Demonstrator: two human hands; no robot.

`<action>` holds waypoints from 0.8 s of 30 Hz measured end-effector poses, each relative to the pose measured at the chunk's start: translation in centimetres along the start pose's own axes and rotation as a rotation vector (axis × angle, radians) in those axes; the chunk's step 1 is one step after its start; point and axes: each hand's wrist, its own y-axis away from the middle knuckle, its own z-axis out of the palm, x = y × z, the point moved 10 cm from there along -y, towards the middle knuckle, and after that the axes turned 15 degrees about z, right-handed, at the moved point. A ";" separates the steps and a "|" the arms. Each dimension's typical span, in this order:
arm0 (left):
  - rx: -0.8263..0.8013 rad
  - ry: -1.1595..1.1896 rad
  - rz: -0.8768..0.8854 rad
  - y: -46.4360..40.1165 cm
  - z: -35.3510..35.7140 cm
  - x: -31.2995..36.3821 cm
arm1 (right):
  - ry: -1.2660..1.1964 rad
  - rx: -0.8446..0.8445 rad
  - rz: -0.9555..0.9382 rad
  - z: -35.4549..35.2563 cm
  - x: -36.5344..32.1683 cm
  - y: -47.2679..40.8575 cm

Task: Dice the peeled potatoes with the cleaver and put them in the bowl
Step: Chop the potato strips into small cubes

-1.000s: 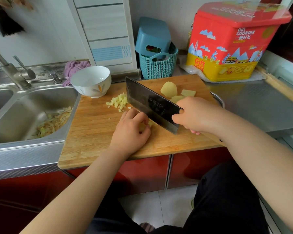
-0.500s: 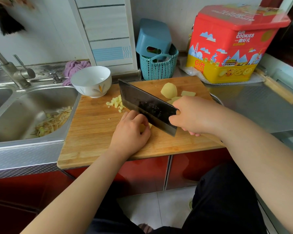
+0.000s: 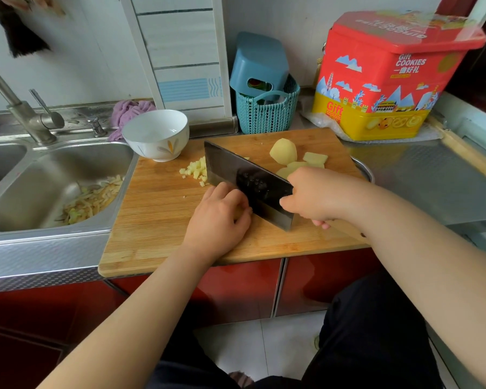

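- Left hand curled knuckles-up over a potato piece, mostly hidden; only a pale sliver shows at the fingertips, pinned on the cutting board.
- Right hand wrapped round the cleaver handle, blade flat touching the left knuckles.
- Blade's long axis runs from 4 o'clock (heel) to 10 o'clock (tip); the pinned piece lies just at 8 o'clock of the edge, so the next cut likely drops straight beside the fingers.
- Diced cubes sit near the tip; half potato and slices at 1 o'clock behind the blade.
- Bowl looks empty, at 11 o'clock, nearer the left hand.
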 end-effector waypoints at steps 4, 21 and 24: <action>0.003 0.028 -0.046 0.6 -0.2 -0.6 | -0.098 -0.018 0.009 -0.5 0.8 -0.3; 0.041 -0.029 -0.014 0.9 -0.9 -0.2 | 0.001 0.062 -0.074 -1.6 -1.1 2.2; 0.036 -0.039 -0.019 0.9 -0.8 -0.2 | 0.025 0.052 -0.067 -1.4 -1.3 2.1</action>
